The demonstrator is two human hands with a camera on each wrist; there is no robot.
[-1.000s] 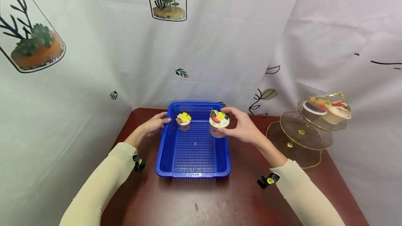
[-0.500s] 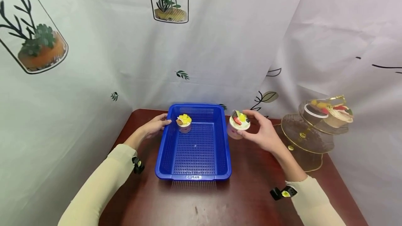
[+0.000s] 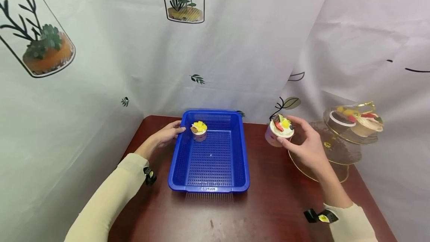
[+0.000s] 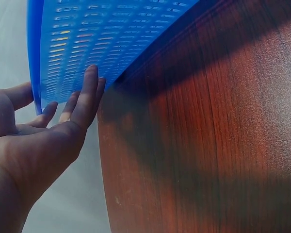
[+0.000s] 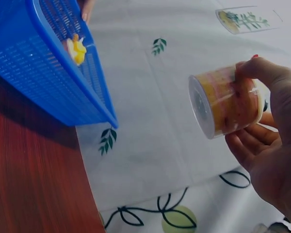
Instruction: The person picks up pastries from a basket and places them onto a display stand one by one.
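Above the table, to the right of the blue plastic basket [image 3: 209, 189], my right hand [image 3: 310, 148] holds a dessert cup [image 3: 281, 131] by its side. White cream, a strawberry slice and other fruit top this cup. The right wrist view shows its clear base and layered orange and pink wall. My left hand [image 3: 168, 134] grips the basket's left rim. In the left wrist view the thumb is over the rim and the fingers lie along the perforated outer wall [image 4: 87, 53]. Inside the basket, at its far left, stands a smaller cup topped with yellow fruit cubes [image 3: 199, 131].
At the right stands a clear tiered stand [image 3: 339, 154] with gold edges. Its top tier carries a dark dessert cup [image 3: 342, 121] and a cream-topped beige cup [image 3: 367, 125]. The dark red table [image 3: 215, 212] meets a printed white cloth backdrop [image 3: 235, 47].
My right hand has carried the fruit-topped cup from over the basket's right side out past its rim, towards the tiered stand. The left hand keeps its place on the basket.
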